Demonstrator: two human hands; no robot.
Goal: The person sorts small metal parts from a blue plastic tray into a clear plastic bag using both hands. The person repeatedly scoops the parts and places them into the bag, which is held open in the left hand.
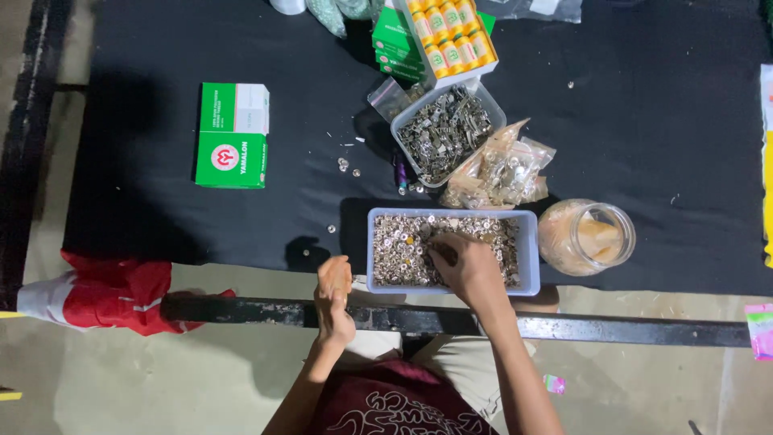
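Black cloth (644, 121) covers the table, whose near edge is a dark metal rail (628, 326) over a pale concrete floor. On the cloth by that edge sits a pale blue tray (531, 254), rectangular and shallow, filled with small silvery metal rings and fasteners, a few brass-coloured among them.

The right hand (465, 266) is sunk into the tray's near half, fingers curled down among the pieces; whether anything is pinched cannot be told. The left hand (332, 292) is held just left of the tray, off the table edge, fingers bent loosely upward in a half-closed cup; what it holds, if anything, is not shown.

Just right of the tray lies a clear jar (586, 237) on its side. Behind the tray a clear tub (445, 133) of dark metal clips is seen, with plastic bags (501, 171) of parts beside it, and farther back a box of yellow spools (451, 36). Well left of the tray lies a green and white carton (233, 135). Loose bits are scattered on the cloth between. A red and white cloth (105, 294) hangs off the edge far left of the tray.
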